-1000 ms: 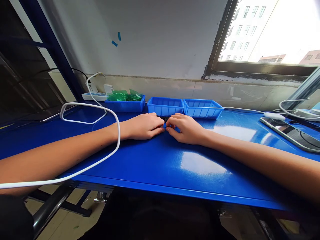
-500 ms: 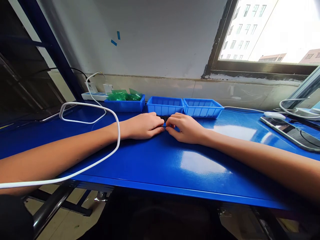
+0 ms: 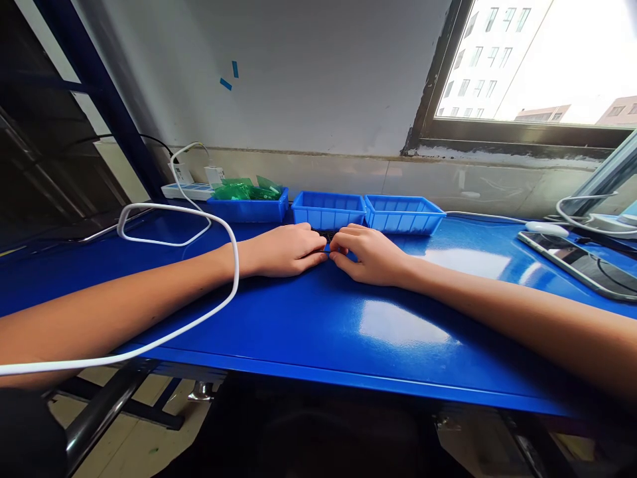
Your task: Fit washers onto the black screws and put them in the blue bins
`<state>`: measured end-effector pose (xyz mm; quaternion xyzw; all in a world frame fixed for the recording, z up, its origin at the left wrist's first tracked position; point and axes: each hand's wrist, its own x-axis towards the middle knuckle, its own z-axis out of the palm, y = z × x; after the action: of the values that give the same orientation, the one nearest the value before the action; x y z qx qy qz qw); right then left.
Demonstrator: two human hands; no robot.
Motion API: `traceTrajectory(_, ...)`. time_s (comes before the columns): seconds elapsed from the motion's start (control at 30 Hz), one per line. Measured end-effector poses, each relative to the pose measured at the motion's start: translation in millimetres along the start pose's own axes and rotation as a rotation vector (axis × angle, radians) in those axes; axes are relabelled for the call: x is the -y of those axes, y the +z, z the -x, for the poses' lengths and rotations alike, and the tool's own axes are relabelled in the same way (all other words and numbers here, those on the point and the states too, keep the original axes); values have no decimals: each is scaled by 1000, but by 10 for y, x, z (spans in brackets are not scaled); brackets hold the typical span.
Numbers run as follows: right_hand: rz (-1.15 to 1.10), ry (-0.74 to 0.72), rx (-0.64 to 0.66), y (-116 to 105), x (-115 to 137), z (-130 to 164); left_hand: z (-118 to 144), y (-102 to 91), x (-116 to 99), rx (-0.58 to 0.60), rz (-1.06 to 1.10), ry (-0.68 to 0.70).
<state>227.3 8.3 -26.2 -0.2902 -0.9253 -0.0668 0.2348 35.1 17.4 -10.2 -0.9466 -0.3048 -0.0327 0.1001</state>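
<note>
Close together at the middle of the blue table (image 3: 308, 318), both hands rest palm down. My left hand (image 3: 286, 251) is closed, thumb and fingers pinching one end of a thin black strand (image 3: 328, 251), perhaps a wire. Facing it, my right hand (image 3: 369, 255) is curled, with its thumb and forefinger pinched on the same strand. Only a short bit of it shows between the fingertips; the rest is hidden. Just behind the fingers lies a small dark bundle (image 3: 326, 235), mostly covered by the hands.
Behind the hands stand a blue bin (image 3: 328, 218), another blue bin (image 3: 405, 224) at right, and a blue bin (image 3: 253, 211) holding green packets (image 3: 249, 190). A white cable (image 3: 235, 265) loops over my left forearm. At right lies a phone (image 3: 582, 264).
Almost nothing differs. Both hands keep their pinch on the strand in the same place; the view has shifted very slightly.
</note>
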Motion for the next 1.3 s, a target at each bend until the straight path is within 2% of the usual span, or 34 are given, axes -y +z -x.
traceTrajectory(1.3,9,7,17,6,-6,0,-2,-32,-28,20,-22,-7)
